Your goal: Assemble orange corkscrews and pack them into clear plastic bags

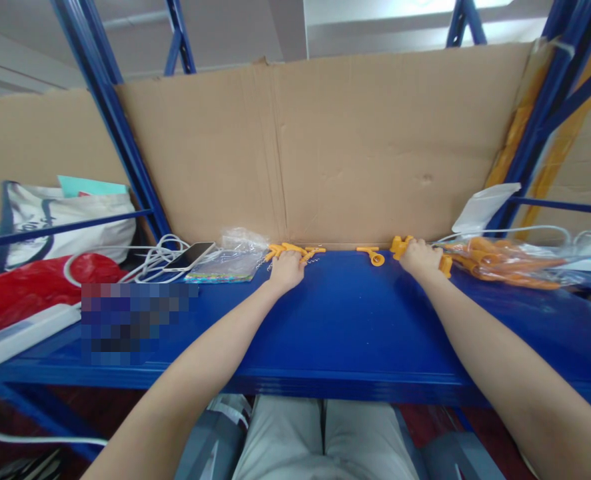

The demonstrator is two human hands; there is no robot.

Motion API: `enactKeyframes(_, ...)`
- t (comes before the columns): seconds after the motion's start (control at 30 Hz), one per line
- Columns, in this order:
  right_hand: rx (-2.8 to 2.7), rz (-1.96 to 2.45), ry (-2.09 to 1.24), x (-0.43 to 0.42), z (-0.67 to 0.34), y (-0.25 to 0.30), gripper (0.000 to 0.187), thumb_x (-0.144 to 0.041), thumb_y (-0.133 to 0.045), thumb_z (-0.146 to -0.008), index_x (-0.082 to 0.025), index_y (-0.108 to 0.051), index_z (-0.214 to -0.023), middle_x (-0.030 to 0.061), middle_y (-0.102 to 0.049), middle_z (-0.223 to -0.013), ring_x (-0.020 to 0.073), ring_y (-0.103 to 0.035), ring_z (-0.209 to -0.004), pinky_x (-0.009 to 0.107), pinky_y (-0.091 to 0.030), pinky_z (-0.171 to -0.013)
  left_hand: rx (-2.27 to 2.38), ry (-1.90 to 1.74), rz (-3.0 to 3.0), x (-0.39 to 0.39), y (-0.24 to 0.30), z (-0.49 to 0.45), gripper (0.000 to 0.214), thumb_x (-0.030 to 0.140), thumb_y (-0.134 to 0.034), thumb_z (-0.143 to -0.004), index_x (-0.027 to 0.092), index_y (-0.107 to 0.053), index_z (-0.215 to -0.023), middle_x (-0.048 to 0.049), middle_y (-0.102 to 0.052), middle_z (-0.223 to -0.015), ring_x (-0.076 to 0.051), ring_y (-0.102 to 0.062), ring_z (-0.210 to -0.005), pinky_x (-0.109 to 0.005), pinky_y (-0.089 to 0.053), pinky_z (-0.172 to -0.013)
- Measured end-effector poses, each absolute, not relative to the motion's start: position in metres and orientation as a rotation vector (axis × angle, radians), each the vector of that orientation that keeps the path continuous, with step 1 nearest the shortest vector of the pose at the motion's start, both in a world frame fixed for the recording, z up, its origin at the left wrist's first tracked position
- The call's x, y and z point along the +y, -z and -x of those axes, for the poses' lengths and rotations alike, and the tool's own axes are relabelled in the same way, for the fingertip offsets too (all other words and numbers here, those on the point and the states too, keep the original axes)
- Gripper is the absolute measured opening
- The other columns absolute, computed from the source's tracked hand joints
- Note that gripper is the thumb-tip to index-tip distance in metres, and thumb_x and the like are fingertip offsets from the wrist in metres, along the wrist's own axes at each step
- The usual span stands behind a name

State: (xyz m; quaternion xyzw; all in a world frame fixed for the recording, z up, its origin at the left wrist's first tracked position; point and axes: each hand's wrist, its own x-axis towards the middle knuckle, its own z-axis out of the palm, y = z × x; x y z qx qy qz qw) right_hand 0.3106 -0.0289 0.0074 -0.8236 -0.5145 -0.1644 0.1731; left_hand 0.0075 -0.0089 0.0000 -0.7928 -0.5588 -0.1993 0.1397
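Note:
At the back of the blue table, my left hand is closed over a small group of orange plastic pieces with chains. Its fingertips are partly hidden among them. Farther right, my right hand is wrapped round orange plastic parts, which stick out on both sides of it. Between the hands lies a single orange piece with a ring-shaped end, untouched. Just right of my right hand rests a clear plastic bag of larger orange parts.
A cardboard panel stands along the rear edge of the blue table. Toward the left are a phone, white cables, a flat plastic-wrapped packet and a red bag. Blue metal posts rise at both sides.

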Motion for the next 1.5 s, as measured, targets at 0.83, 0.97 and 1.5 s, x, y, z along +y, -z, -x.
enactKeyframes(0.83,-2.065,2.168,0.396,-0.048,-0.249,-0.022,0.038,-0.015,-0.047,-0.086,-0.016,-0.064,-0.12,0.015,-0.065,-0.121,0.0288,-0.06,-0.112,0.044,-0.041,-0.093,-1.14,0.685,2.491,-0.003,0.011,-0.009,0.016,0.027,-0.058,-0.087,0.02,-0.071,-0.091,-0.0074,-0.063,-0.095,-0.024,-0.057,-0.098,-0.04,-0.045,-0.089)
enactKeyframes(0.97,-2.154,2.059,0.406,-0.052,-0.237,-0.023,0.035,-0.018,-0.05,-0.085,-0.021,-0.065,-0.117,0.0124,-0.068,-0.118,0.0293,-0.062,-0.11,0.044,-0.042,-0.091,-1.148,0.674,2.514,-0.005,0.01,-0.01,0.016,0.027,-0.058,-0.086,0.019,-0.071,-0.092,-0.0089,-0.063,-0.099,-0.025,-0.056,-0.101,-0.041,-0.044,-0.092)
enactKeyframes(1.5,-2.359,1.741,0.441,-0.056,-0.222,-0.019,0.033,-0.022,-0.05,-0.088,-0.021,-0.062,-0.119,0.0097,-0.067,-0.119,0.0262,-0.061,-0.111,0.036,-0.043,-0.089,-1.112,0.781,2.579,-0.01,0.012,-0.015,0.017,0.026,-0.057,-0.087,0.019,-0.07,-0.096,-0.009,-0.061,-0.11,-0.025,-0.054,-0.107,-0.043,-0.043,-0.096)
